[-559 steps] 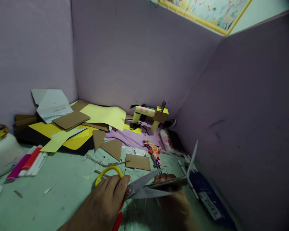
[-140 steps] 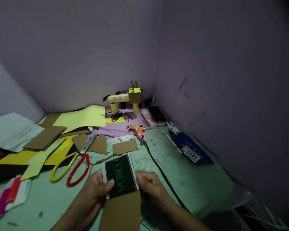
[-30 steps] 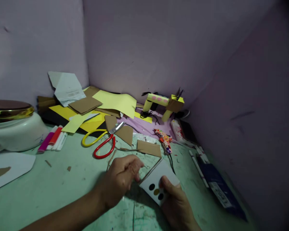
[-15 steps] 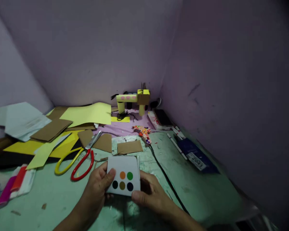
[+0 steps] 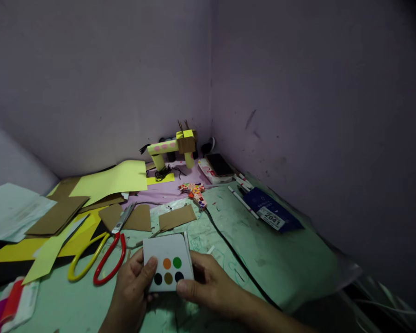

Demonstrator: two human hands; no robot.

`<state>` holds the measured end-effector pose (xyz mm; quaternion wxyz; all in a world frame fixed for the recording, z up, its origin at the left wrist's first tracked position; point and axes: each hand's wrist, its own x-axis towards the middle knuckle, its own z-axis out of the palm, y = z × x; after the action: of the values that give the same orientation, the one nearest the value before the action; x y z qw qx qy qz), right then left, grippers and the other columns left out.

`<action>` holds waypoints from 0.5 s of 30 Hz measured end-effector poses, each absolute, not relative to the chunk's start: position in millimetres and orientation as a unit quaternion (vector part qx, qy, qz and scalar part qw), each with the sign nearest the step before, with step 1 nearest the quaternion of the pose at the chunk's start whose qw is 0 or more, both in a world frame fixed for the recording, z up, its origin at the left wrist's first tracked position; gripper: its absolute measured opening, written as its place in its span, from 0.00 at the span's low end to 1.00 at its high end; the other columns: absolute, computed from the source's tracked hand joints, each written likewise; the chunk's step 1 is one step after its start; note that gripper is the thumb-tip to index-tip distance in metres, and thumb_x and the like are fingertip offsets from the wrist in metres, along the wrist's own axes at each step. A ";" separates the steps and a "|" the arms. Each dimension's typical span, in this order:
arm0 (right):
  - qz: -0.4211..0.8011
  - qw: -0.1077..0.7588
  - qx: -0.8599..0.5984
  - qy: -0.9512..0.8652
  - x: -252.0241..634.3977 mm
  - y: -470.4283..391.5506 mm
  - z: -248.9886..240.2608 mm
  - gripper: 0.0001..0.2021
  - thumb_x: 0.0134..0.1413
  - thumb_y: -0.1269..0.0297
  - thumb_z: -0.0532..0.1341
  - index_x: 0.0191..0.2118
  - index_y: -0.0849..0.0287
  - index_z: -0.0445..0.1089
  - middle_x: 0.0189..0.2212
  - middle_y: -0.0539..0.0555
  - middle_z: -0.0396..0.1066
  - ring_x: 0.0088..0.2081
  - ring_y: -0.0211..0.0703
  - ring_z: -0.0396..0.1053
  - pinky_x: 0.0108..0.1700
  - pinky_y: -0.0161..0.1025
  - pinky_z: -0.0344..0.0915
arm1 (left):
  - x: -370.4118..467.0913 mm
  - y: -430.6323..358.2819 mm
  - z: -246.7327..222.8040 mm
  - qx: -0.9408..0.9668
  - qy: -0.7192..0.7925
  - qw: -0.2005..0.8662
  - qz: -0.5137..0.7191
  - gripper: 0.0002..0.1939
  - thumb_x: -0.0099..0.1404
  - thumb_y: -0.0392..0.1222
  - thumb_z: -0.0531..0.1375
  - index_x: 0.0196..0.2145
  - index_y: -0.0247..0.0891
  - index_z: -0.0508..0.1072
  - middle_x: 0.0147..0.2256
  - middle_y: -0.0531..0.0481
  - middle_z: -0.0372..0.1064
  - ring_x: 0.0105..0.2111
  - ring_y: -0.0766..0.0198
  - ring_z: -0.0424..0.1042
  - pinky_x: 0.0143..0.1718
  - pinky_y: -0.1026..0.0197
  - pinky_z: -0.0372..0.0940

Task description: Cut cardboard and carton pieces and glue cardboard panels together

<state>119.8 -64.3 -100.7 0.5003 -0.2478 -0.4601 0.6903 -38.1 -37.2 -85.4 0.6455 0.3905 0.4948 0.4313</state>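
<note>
A small white square box with coloured dots (image 5: 167,252) is held between my two hands above the table. My left hand (image 5: 133,280) is closed on its left side, with the thumb pressed on the front face. From the right, my right hand (image 5: 208,282) grips the box, its thumb over the lower right corner and its fingers behind the edge. The dots in sight are orange, green, brown and dark ones. Left of the box lie large scissors (image 5: 117,227) with one yellow and one red handle. Beyond it rests a brown cardboard piece (image 5: 177,217).
A yellow paper giraffe (image 5: 168,147) stands at the back. A patterned glue gun (image 5: 196,193) trails a black cord (image 5: 235,256) past my right hand. To the right lie a blue packet (image 5: 272,212) and white sticks; yellow paper (image 5: 113,180) and cardboard cover the left.
The view has turned to the right, so the table things appear further left. Both hands keep hold of the white box, with much the same grip.
</note>
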 end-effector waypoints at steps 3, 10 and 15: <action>0.689 0.496 -0.252 -0.464 119.5 -65.5 -99.5 0.25 0.42 0.53 0.67 0.47 0.60 0.71 0.36 0.54 0.73 0.35 0.43 0.69 0.43 0.42 0.63 | -39.9 -36.1 -88.4 0.384 0.494 0.653 0.427 0.25 0.44 0.51 0.71 0.36 0.36 0.68 0.19 0.54 0.69 0.16 0.64 0.68 0.14 0.67 0.61; 0.692 0.580 -0.282 -0.325 121.4 -56.0 -103.5 0.28 0.52 0.41 0.55 0.40 0.65 0.74 0.31 0.59 0.76 0.30 0.42 0.72 0.33 0.38 0.66 | -37.9 -30.6 -87.9 0.323 0.515 0.650 0.456 0.27 0.41 0.46 0.72 0.38 0.35 0.68 0.19 0.54 0.71 0.16 0.63 0.70 0.09 0.71 0.57; 0.679 0.625 -0.328 -0.199 125.4 -51.0 -108.2 0.26 0.46 0.47 0.64 0.42 0.67 0.72 0.31 0.62 0.78 0.23 0.41 0.73 0.24 0.36 0.68 | -39.7 -26.9 -86.9 0.318 0.511 0.652 0.462 0.26 0.42 0.41 0.71 0.38 0.35 0.68 0.19 0.53 0.72 0.17 0.60 0.72 0.08 0.71 0.57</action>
<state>125.4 -51.0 -108.2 0.6254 -0.3282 -0.1990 0.6794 -39.7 -26.9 -86.9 0.6516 0.3178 0.5111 0.4618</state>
